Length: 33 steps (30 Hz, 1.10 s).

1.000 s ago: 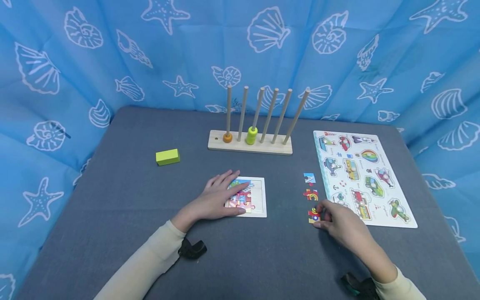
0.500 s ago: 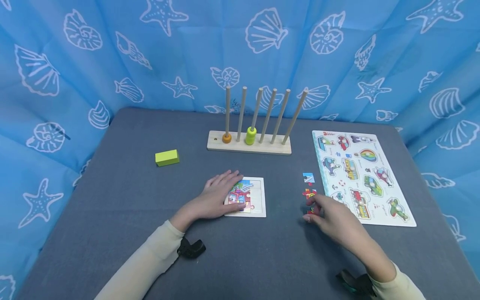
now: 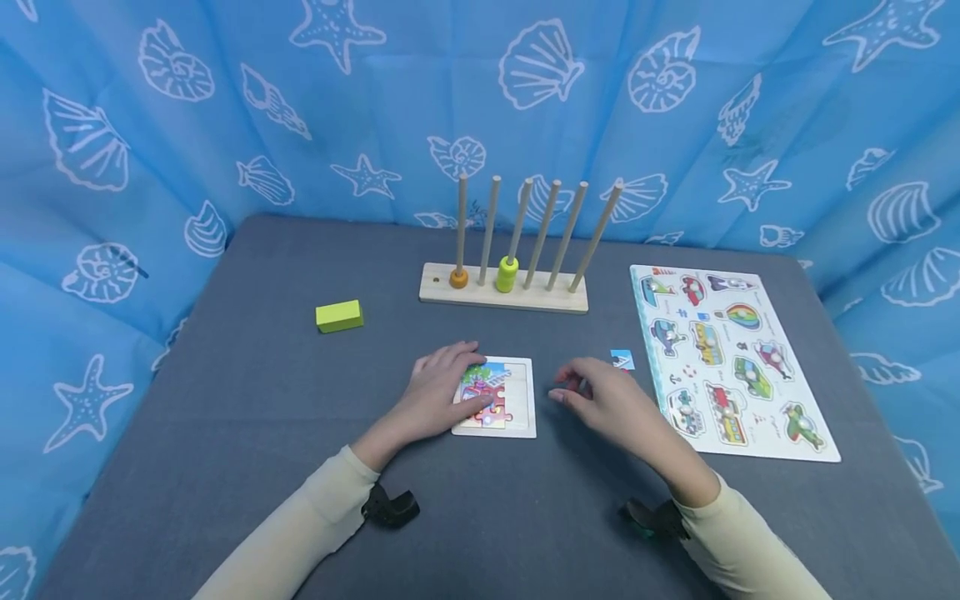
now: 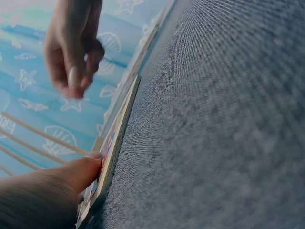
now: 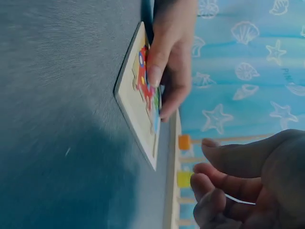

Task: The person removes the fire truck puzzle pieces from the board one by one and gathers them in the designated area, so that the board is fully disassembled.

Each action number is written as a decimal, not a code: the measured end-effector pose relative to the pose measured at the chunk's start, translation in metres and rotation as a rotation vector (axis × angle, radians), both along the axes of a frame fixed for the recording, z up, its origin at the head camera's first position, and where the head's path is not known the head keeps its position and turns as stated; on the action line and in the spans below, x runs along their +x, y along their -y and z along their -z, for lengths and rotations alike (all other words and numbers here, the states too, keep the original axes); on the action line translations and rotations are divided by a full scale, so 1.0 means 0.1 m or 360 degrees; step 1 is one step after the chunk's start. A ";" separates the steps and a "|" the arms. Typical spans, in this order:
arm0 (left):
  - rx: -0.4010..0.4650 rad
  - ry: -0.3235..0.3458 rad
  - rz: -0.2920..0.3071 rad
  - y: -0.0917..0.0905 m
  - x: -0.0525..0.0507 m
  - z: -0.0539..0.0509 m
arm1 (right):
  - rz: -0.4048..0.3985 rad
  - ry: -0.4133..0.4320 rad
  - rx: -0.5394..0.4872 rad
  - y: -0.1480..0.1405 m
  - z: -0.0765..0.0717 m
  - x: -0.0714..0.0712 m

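Note:
A small square jigsaw puzzle [image 3: 519,400] in a pale wooden frame lies on the grey table; its left part shows joined colourful pieces, its right part bare wood. My left hand [image 3: 435,396] rests on the puzzle's left side, thumb across the pieces and the other fingers at the far left edge. Just right of the frame hovers my right hand [image 3: 609,408], fingers loosely curled. The right wrist view shows a gap between its thumb [image 5: 233,155] and forefinger, with nothing seen held. Beyond this hand lies a loose blue jigsaw piece [image 3: 622,358]; my hand and forearm cover the area below it.
Behind the puzzle stands a wooden peg rack [image 3: 502,298] with upright rods, an orange bead [image 3: 458,278] and lime beads [image 3: 507,275]. A lime block [image 3: 339,317] lies at left. A white vehicle picture board [image 3: 757,396] lies at right. A shell-patterned blue curtain [image 3: 540,117] surrounds the table.
My right hand has moved left from the column of loose jigsaw pieces to beside the puzzle frame. My left hand stays on the puzzle, its fingers shifting slightly.

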State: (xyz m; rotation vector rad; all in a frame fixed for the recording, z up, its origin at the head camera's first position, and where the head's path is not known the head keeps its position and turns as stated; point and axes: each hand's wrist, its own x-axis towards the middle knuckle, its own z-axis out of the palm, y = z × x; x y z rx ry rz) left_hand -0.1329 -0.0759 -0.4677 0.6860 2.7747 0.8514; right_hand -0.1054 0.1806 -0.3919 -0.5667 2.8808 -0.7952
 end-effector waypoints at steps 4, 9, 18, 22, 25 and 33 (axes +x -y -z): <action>0.0041 0.0007 -0.0046 0.00 0.01 0.03 | -0.0033 0.0081 -0.0036 0.22 0.08 -0.17; 0.0092 -0.0060 -0.0044 -0.01 0.01 0.04 | -0.0039 0.0128 0.0072 0.43 0.21 -0.30; 0.0081 -0.0125 -0.0029 -0.02 0.00 0.03 | 0.0113 0.0148 0.0191 0.62 0.29 -0.34; 0.0088 -0.0112 -0.0042 -0.02 -0.01 0.02 | 0.0154 0.0185 0.0184 0.65 0.27 -0.34; 0.0105 -0.0111 -0.0047 -0.02 -0.01 0.02 | 0.0174 0.0208 0.0175 0.67 0.26 -0.35; 0.0127 -0.0121 -0.0058 -0.01 0.00 0.02 | 0.0188 0.0238 0.0109 0.69 0.26 -0.37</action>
